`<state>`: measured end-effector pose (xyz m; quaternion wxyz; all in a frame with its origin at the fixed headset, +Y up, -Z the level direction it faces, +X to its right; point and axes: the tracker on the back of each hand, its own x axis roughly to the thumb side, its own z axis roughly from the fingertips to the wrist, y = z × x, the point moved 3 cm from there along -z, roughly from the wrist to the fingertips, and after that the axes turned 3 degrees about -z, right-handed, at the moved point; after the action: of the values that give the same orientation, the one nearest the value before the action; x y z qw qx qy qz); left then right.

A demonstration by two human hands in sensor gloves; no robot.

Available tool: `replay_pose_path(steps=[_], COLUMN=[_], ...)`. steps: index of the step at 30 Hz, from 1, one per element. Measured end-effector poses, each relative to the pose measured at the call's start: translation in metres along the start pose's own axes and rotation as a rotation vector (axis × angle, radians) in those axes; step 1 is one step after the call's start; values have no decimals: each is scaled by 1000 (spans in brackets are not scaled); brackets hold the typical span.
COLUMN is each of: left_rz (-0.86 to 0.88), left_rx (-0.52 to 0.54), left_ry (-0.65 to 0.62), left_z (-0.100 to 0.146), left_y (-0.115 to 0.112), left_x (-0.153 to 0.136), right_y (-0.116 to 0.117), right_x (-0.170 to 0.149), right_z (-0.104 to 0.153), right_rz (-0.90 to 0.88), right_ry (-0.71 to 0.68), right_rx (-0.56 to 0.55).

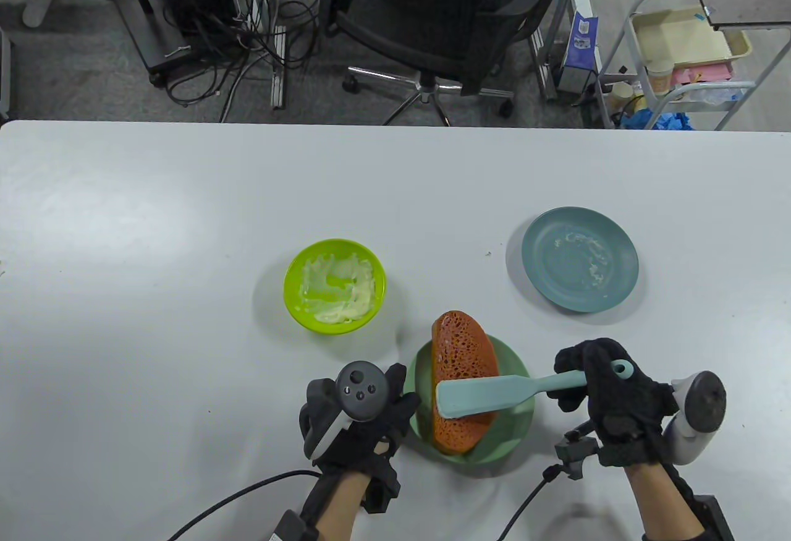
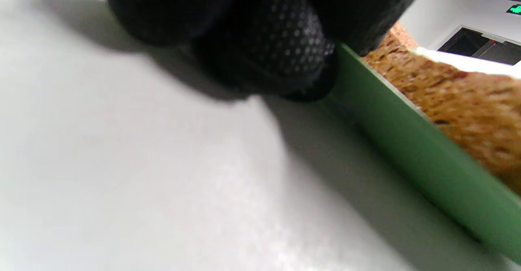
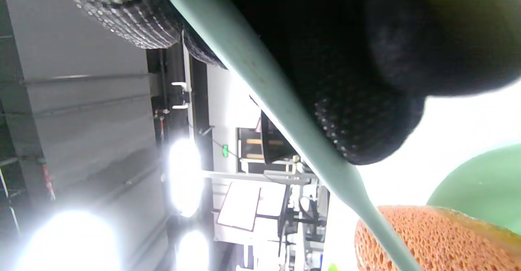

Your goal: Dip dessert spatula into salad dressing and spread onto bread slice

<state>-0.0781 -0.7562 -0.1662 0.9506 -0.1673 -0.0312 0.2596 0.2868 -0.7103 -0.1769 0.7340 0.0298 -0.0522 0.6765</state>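
The left hand (image 1: 355, 411) lies low at the tabletop (image 1: 154, 256), back upward with its tracker on top, fingers pointing to the right and loosely bent, fingertips (image 2: 285, 55) touching the surface. The right hand (image 1: 609, 402) is raised, back upward, its fingers curled round a spatula handle (image 1: 565, 380), forearm running in from the bottom edge.

Office-lab: swivel chair (image 1: 432, 15), cable tangle (image 1: 247, 28), supply cart (image 1: 686, 52).
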Motion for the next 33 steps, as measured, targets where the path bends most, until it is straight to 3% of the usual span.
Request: replay_pose_path(steps=[8,20,33], left_rz=[0,0,14], left_rx=[0,0,-8], left_ry=[0,0,5], left_z=[0,0,0], left_y=[0,0,1], left_x=[0,0,-1], right_y=[-10,-53,-44], right_x=[21,38,23], right_z=[1,2,4], right_rz=[97,107,-3], right_ry=[-67,-105,-50], right_rx=[-31,-155,-185])
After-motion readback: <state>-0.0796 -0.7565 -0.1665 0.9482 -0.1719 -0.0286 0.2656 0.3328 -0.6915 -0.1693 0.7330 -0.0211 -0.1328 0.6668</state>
